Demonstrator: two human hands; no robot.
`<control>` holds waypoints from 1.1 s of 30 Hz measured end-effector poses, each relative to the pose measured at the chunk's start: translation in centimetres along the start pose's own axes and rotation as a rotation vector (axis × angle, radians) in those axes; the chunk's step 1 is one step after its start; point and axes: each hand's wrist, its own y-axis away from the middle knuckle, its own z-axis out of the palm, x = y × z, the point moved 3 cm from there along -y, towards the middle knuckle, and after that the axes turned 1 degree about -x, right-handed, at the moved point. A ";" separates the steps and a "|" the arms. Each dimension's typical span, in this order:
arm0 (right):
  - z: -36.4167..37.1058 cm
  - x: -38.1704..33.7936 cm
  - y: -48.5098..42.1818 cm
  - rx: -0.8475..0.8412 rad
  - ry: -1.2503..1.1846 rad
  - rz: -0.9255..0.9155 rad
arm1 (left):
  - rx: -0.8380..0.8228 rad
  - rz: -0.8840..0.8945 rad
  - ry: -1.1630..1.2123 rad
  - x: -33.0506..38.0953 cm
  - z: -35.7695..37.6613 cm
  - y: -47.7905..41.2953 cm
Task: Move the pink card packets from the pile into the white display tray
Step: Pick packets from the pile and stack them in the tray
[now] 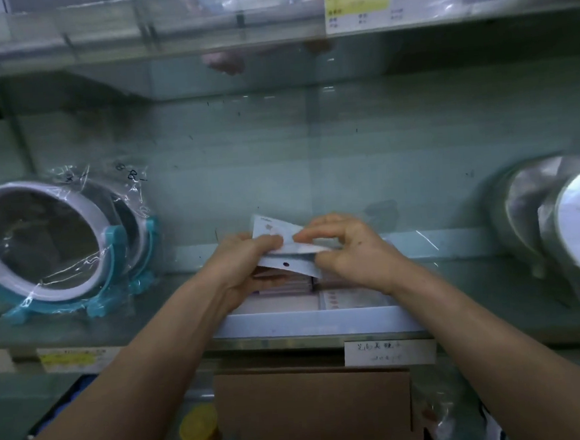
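My left grip [247,260] is curled round a small stack of packets [295,267] in the middle of the frame, thumb on top. My right grip [350,250] pinches the right end of the same stack between fingertips and thumb. The lowest packet in the stack shows a punched hang hole on its near edge.

I hold the stack just above the tray [316,321], whose white front wall runs across below my wrists. More packets lie in the tray [286,286] under my hands, though blur hides how they are arranged. The tray sits on a shelf [477,313].

At the left of the frame stands a round mirror [43,244] wrapped in clear plastic. Shiny metal bowls [549,222] are at the right edge. Under the shelf lip I see a handwritten label [390,352] and, below it, a cardboard box [312,410].
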 end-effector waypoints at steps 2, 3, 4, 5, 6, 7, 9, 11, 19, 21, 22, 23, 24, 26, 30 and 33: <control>-0.2 -0.5 0.2 -0.036 -0.100 0.066 | 0.015 0.017 -0.021 -0.2 -0.4 -0.2; -0.6 -0.6 0.2 0.000 -0.157 0.093 | 0.025 0.026 -0.032 -0.2 -0.6 -0.4; -1.0 -0.5 0.1 0.061 -0.196 0.123 | 0.031 0.029 -0.033 -0.2 -0.7 -0.4; -1.4 -0.3 0.0 0.126 -0.197 0.157 | 0.032 0.028 -0.029 -0.1 -0.8 -0.3; -1.7 0.1 -0.1 0.177 -0.159 0.189 | 0.028 0.027 -0.024 -0.1 -0.8 -0.3; -1.8 0.5 -0.2 0.204 -0.113 0.223 | 0.024 0.027 -0.027 -0.1 -0.7 -0.2; -1.7 1.0 -0.3 0.212 -0.059 0.264 | 0.013 0.031 -0.035 -0.1 -0.6 -0.2; -1.3 1.1 -0.3 0.182 -0.054 0.274 | -0.001 0.044 -0.040 -0.1 -0.5 -0.2; -0.3 0.4 0.1 -0.077 -0.110 0.300 | 0.062 0.053 0.013 -0.1 -0.8 -0.6; -0.6 0.4 -0.1 0.017 -0.178 0.274 | 0.070 0.036 0.041 -0.1 -0.8 -0.7; -0.8 0.5 -0.2 0.089 -0.205 0.257 | 0.067 0.024 0.045 -0.1 -0.7 -0.6; -1.0 0.5 -0.3 0.146 -0.215 0.239 | 0.053 0.013 0.036 -0.1 -0.6 -0.6; -1.1 0.6 -0.3 0.173 -0.207 0.221 | 0.032 0.006 0.016 -0.2 -0.5 -0.6; -0.9 0.6 -0.3 0.149 -0.186 0.197 | 0.008 0.012 -0.020 -0.2 -0.5 -0.5; -1.7 0.8 0.4 -0.061 -0.214 0.202 | 0.060 0.025 0.013 -0.1 -1.0 -0.6; -2.8 0.9 1.1 -0.137 0.292 -0.002 | 0.072 0.025 0.018 -0.1 -1.1 -0.6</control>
